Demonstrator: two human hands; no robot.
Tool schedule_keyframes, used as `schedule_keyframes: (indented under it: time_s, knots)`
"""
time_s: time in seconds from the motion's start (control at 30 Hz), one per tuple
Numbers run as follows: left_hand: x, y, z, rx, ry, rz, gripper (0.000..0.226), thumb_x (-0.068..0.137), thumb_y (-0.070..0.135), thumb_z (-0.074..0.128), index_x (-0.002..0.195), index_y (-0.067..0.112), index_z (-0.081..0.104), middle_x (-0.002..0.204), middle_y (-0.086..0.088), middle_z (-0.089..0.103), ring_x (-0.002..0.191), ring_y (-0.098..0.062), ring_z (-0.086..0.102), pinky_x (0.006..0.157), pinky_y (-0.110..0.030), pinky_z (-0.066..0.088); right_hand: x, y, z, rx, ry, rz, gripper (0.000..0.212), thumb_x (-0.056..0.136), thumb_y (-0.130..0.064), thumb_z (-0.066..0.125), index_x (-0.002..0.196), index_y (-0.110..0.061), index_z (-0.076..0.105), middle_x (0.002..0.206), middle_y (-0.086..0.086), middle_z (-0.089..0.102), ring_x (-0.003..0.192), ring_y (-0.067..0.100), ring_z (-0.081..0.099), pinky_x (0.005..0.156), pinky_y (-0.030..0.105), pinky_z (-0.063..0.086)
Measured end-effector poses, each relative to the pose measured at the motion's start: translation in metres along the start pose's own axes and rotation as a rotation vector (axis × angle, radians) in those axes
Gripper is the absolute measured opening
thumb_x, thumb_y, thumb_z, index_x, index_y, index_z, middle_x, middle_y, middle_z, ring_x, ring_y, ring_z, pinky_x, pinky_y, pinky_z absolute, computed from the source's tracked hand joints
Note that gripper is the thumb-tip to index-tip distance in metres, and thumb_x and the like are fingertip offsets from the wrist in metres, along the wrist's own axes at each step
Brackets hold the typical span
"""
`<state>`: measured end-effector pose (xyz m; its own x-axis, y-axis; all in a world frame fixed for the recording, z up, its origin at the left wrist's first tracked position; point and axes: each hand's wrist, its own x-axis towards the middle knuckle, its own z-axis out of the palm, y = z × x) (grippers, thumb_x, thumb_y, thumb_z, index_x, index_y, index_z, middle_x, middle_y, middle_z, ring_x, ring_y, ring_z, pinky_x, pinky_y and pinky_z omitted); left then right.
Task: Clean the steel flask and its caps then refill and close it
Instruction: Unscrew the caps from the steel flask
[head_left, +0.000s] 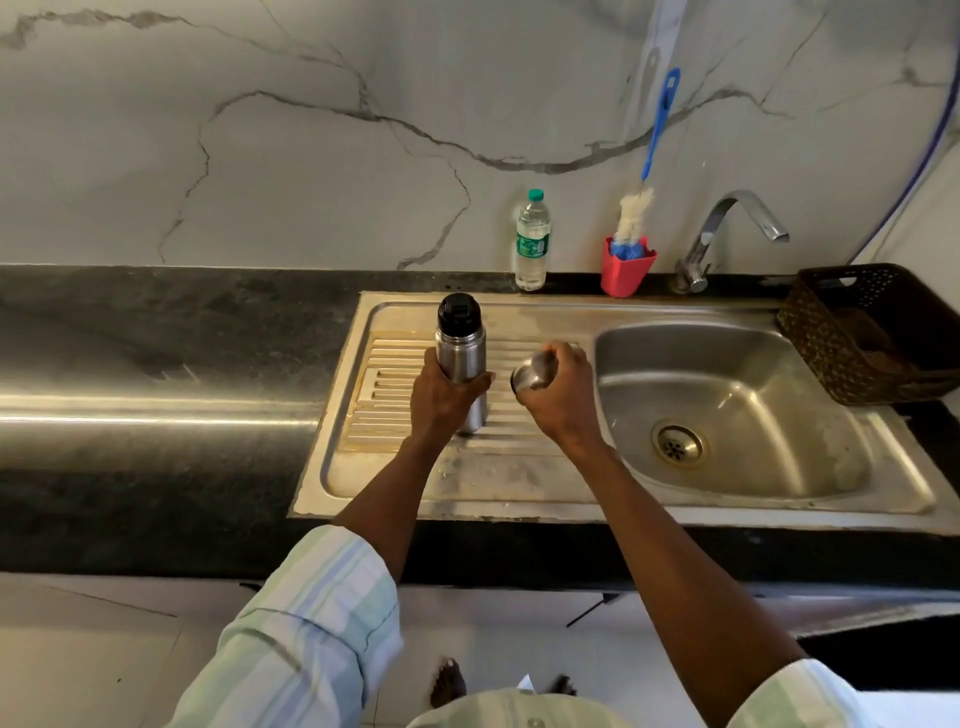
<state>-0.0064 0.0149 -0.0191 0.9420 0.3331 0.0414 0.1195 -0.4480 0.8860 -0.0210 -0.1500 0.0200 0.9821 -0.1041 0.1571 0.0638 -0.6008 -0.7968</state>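
The steel flask (460, 353) stands upright on the ribbed drainboard (524, 467) of the sink. A black inner cap (457, 310) sits on its mouth. My left hand (441, 397) wraps around the flask's lower body. Just to the right, my right hand (561, 389) holds the steel outer cap (531, 375) above the drainboard, tilted with its open side toward the lower left. The cap is apart from the flask.
The sink basin (727, 405) with its drain lies to the right, the tap (727, 228) behind it. A water bottle (532, 241) and a red holder (626, 273) with a blue-handled bottle brush (652, 156) stand at the wall. A dark basket (872, 332) sits far right. Black counter (156, 338) stretches left.
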Motion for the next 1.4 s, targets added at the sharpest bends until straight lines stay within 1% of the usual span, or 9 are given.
schedule_keyframes:
  time_s: [0.2, 0.8, 0.93, 1.0, 1.07, 1.13, 1.2, 1.27, 1.4]
  knots:
    - [-0.006, 0.002, 0.006, -0.04, 0.039, -0.032, 0.067, 0.071, 0.038, 0.086, 0.123, 0.017, 0.049, 0.118, -0.005, 0.066, 0.1, -0.026, 0.064, 0.082, -0.04, 0.053, -0.027, 0.049, 0.005, -0.215, -0.142, 0.107, 0.063, 0.076, -0.023, 0.075, 0.132, -0.015, 0.048, 0.134, 0.008, 0.046, 0.122, 0.028, 0.042, 0.102, 0.036, 0.033]
    - [-0.004, 0.001, 0.006, -0.036, 0.029, -0.034, 0.07, 0.071, 0.035, 0.086, 0.125, 0.016, 0.046, 0.12, -0.004, 0.063, 0.094, -0.016, 0.057, 0.086, -0.038, 0.052, -0.05, 0.08, 0.014, -0.287, -0.32, 0.19, 0.063, 0.081, -0.017, 0.069, 0.138, -0.019, 0.042, 0.139, 0.008, 0.037, 0.129, 0.029, 0.035, 0.107, 0.038, 0.03]
    - [-0.003, 0.001, 0.005, -0.035, 0.026, -0.032, 0.07, 0.071, 0.036, 0.086, 0.124, 0.017, 0.046, 0.121, -0.005, 0.063, 0.096, -0.018, 0.059, 0.088, -0.042, 0.054, -0.049, 0.074, 0.013, -0.329, -0.349, 0.228, 0.086, 0.078, -0.031, 0.072, 0.149, -0.022, 0.025, 0.151, 0.009, 0.019, 0.139, 0.03, 0.02, 0.116, 0.042, 0.019]
    - [-0.003, 0.001, 0.004, -0.037, 0.024, -0.029, 0.069, 0.07, 0.037, 0.087, 0.123, 0.017, 0.046, 0.119, -0.004, 0.064, 0.095, -0.018, 0.061, 0.087, -0.043, 0.055, -0.043, 0.063, 0.014, -0.284, -0.287, 0.212, 0.088, 0.079, -0.036, 0.07, 0.151, -0.021, 0.022, 0.155, 0.009, 0.012, 0.141, 0.029, 0.015, 0.118, 0.044, 0.016]
    - [-0.001, 0.001, 0.002, -0.045, 0.014, -0.032, 0.07, 0.068, 0.041, 0.087, 0.121, 0.019, 0.046, 0.116, -0.001, 0.064, 0.095, -0.019, 0.062, 0.086, -0.044, 0.056, -0.033, 0.042, 0.014, -0.223, -0.197, 0.16, 0.08, 0.081, -0.034, 0.069, 0.148, -0.017, 0.029, 0.153, 0.009, 0.019, 0.14, 0.028, 0.02, 0.116, 0.043, 0.019]
    - [0.0, 0.003, -0.002, -0.047, -0.023, -0.031, 0.076, 0.066, 0.046, 0.088, 0.122, 0.018, 0.046, 0.117, -0.002, 0.064, 0.097, -0.022, 0.063, 0.084, -0.042, 0.055, -0.018, 0.014, 0.013, -0.133, -0.09, 0.073, 0.067, 0.082, -0.03, 0.069, 0.141, -0.012, 0.042, 0.142, 0.008, 0.035, 0.131, 0.026, 0.035, 0.111, 0.039, 0.029]
    - [0.003, 0.006, -0.008, -0.038, -0.068, -0.019, 0.081, 0.064, 0.047, 0.089, 0.125, 0.014, 0.046, 0.118, -0.004, 0.064, 0.098, -0.023, 0.063, 0.08, -0.037, 0.053, 0.001, -0.021, 0.009, -0.048, -0.009, -0.011, 0.052, 0.085, -0.031, 0.068, 0.129, -0.009, 0.052, 0.129, 0.007, 0.05, 0.117, 0.023, 0.05, 0.099, 0.034, 0.042]
    - [0.005, 0.009, -0.015, -0.034, -0.095, 0.015, 0.084, 0.06, 0.048, 0.088, 0.125, 0.014, 0.047, 0.115, -0.003, 0.064, 0.095, -0.021, 0.064, 0.077, -0.032, 0.052, 0.019, -0.055, 0.005, -0.059, -0.003, -0.06, 0.041, 0.092, -0.039, 0.061, 0.119, -0.008, 0.056, 0.118, 0.009, 0.061, 0.105, 0.023, 0.058, 0.087, 0.035, 0.048]
    - [0.012, 0.015, -0.025, 0.024, -0.122, 0.052, 0.081, 0.06, 0.052, 0.087, 0.122, 0.014, 0.052, 0.109, 0.0, 0.066, 0.089, -0.018, 0.062, 0.069, -0.024, 0.049, 0.044, -0.105, 0.01, -0.285, -0.063, -0.133, 0.068, 0.089, -0.069, 0.044, 0.12, -0.009, 0.054, 0.116, 0.013, 0.066, 0.104, 0.032, 0.063, 0.084, 0.04, 0.05]
